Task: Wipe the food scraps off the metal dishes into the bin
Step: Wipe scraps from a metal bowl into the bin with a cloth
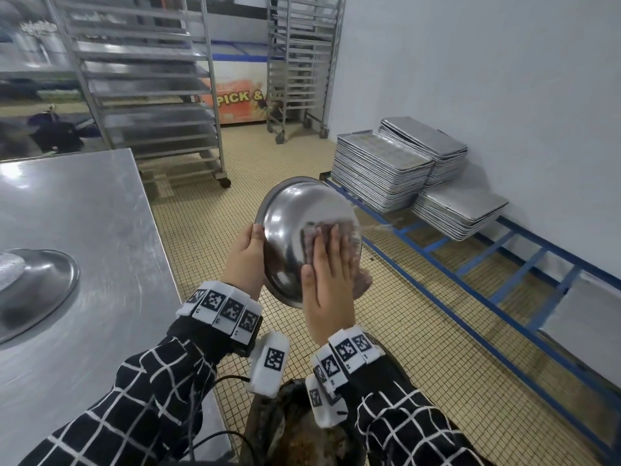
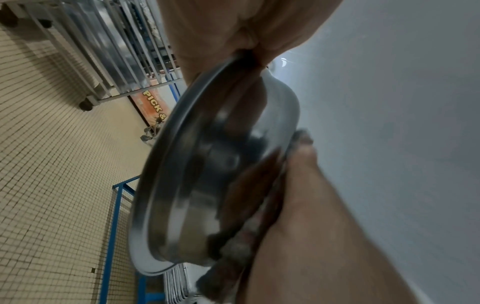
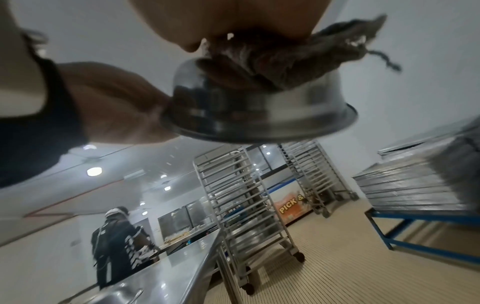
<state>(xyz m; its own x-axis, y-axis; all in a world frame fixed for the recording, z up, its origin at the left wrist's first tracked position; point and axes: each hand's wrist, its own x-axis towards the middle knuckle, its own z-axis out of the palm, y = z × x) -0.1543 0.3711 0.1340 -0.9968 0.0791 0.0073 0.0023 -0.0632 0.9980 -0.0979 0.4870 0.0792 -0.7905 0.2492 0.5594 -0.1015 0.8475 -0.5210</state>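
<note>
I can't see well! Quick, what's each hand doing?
Left hand: grips the metal dish by its rim.
Right hand: flat fingers press a cloth on the dish.

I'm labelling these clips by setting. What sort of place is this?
Most likely a commercial kitchen or bakery back room: tall wheeled tray racks, stacks of metal baking trays on a blue frame, and a stainless steel worktable over a tiled floor.

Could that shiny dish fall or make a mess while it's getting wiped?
It might. The left hand holds the metal dish only by its rim, in the air, so the right hand pressing the cloth on its underside could tip it loose. Also, the dish seems held out past the bin, over the tiled floor, so scraps could land there.
</note>
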